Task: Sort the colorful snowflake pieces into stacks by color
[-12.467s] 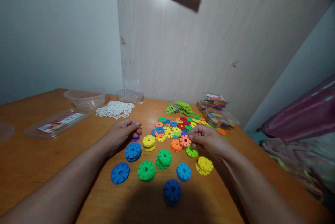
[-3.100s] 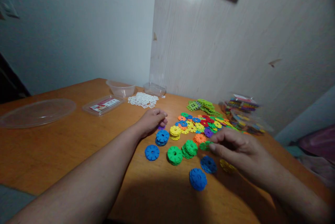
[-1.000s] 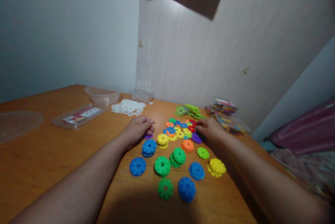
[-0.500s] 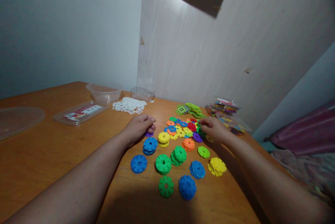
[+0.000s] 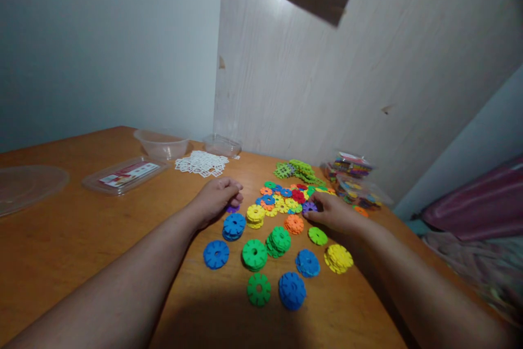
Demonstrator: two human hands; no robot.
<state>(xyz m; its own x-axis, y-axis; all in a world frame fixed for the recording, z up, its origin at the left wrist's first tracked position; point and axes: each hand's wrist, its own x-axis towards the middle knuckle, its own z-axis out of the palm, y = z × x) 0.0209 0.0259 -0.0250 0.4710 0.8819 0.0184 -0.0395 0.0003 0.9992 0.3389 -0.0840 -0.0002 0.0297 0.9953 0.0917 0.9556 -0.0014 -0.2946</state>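
My left hand (image 5: 220,198) rests on the table with its fingers curled closed; whether anything is inside them is hidden. Just under its fingertips part of a purple notched disc (image 5: 232,209) shows. My right hand (image 5: 333,212) has thumb and forefinger pinched at the edge of another purple notched disc (image 5: 309,207), at the near side of a mixed heap of coloured discs (image 5: 281,196). Closer to me stand single-colour stacks: yellow discs (image 5: 255,215), blue discs (image 5: 234,226), green discs (image 5: 254,254), orange discs (image 5: 293,224) and yellow discs (image 5: 339,258) on the right.
Behind the heap lie green lattice pieces (image 5: 300,170). White lattice pieces (image 5: 202,163) lie back left, near a clear bowl (image 5: 162,145) and a shallow clear container (image 5: 222,146). A labelled clear lid (image 5: 125,176) lies left. Packed plastic boxes (image 5: 352,166) stand at the back right.
My right hand has come nearer from the heap's right side, down to the purple disc. Orange and yellow discs behind it now show. My left hand has stayed put.
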